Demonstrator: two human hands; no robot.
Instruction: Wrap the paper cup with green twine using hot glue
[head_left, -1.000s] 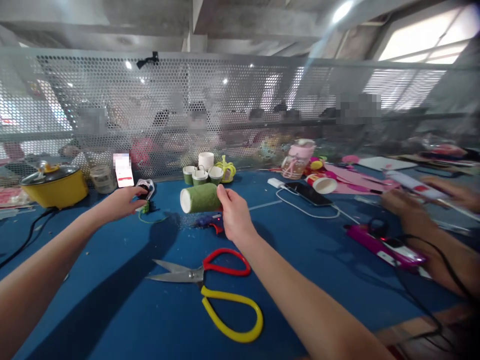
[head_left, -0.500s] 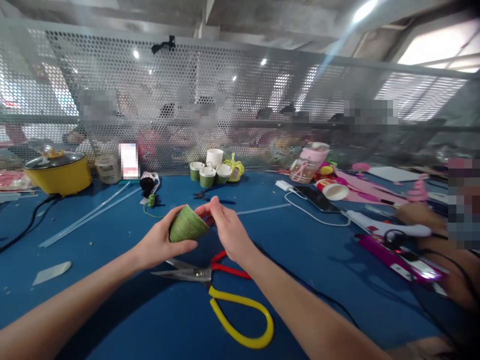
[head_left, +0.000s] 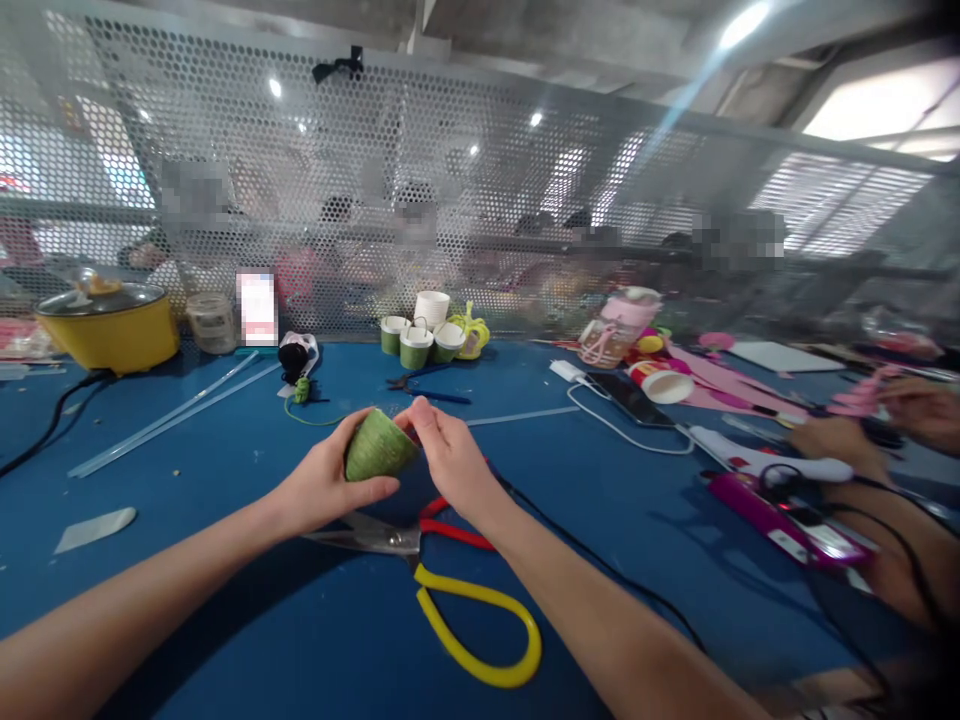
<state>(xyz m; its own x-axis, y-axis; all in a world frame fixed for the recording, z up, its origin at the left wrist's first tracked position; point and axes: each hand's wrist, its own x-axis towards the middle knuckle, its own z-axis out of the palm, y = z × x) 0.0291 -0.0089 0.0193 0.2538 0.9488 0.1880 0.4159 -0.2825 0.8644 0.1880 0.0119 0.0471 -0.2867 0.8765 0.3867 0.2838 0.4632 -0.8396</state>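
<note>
A small green cup [head_left: 381, 447], its outside wound with thread, lies tilted in my left hand [head_left: 324, 482], mouth turned to the right. My left fingers wrap behind it and the thumb runs along underneath. At the cup's rim is my right hand [head_left: 459, 455], thumb and fingers drawn together; what they pinch, if anything, is hidden. Below the hands, large scissors [head_left: 394, 540] with one red and one yellow handle lie with blades partly apart. Green thread [head_left: 319, 421] trails on the table from a small green bundle [head_left: 301, 390] towards the cup.
Several green-and-white cups [head_left: 415, 347] and pliers [head_left: 427, 390] are behind my hands. A yellow pot [head_left: 112, 335] and clear strips [head_left: 172, 415] lie left. Right are a phone [head_left: 628, 398], white cable, paper cup [head_left: 666, 382], purple power strip [head_left: 787, 520] and another person's hand [head_left: 926, 412].
My right hand has come slightly left, its fingers closing in at the cup's rim. The cup is turned a little. At the far right, another person's hand now shows by a pink piece.
</note>
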